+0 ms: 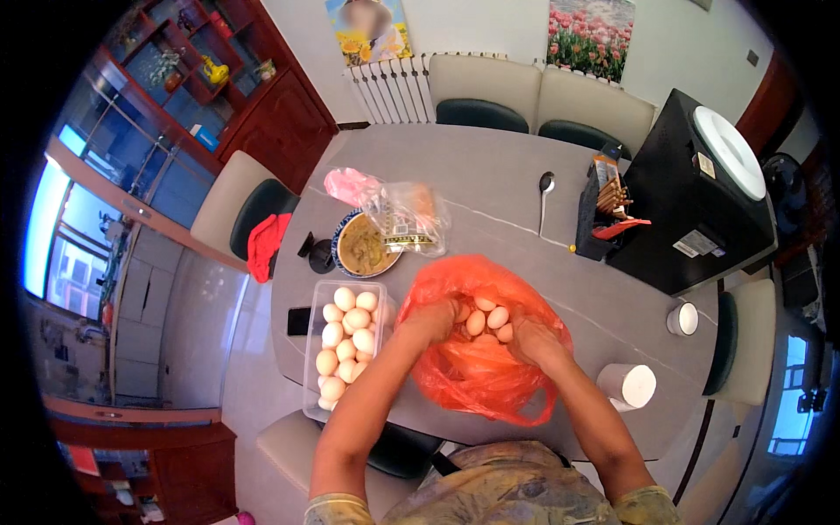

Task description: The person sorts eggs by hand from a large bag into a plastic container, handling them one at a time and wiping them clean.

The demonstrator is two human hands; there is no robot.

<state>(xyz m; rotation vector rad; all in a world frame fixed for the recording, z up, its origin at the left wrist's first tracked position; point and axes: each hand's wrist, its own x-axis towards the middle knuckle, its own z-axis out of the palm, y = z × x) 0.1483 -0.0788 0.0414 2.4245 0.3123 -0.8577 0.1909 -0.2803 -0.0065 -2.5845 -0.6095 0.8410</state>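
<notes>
A red plastic bag (469, 387) lies spread wide on the grey table in front of me, with several brown eggs (476, 322) inside. My left hand (441, 316) reaches into the bag from its left side, beside an egg. Against the eggs on the opposite side is my right hand (533, 338). The fingers of both hands are largely hidden, so their grip does not show. To the left of the bag, a clear plastic container (315, 367) is heaped with pale eggs (346, 351), partly behind my left forearm.
Beyond the bag are a patterned bowl of food (361, 246), clear plastic packaging (417, 223) and a spoon (545, 197). A phone (298, 321) lies by the container. At right stand a paper roll (627, 387), a cup (682, 319) and a large black box (682, 197).
</notes>
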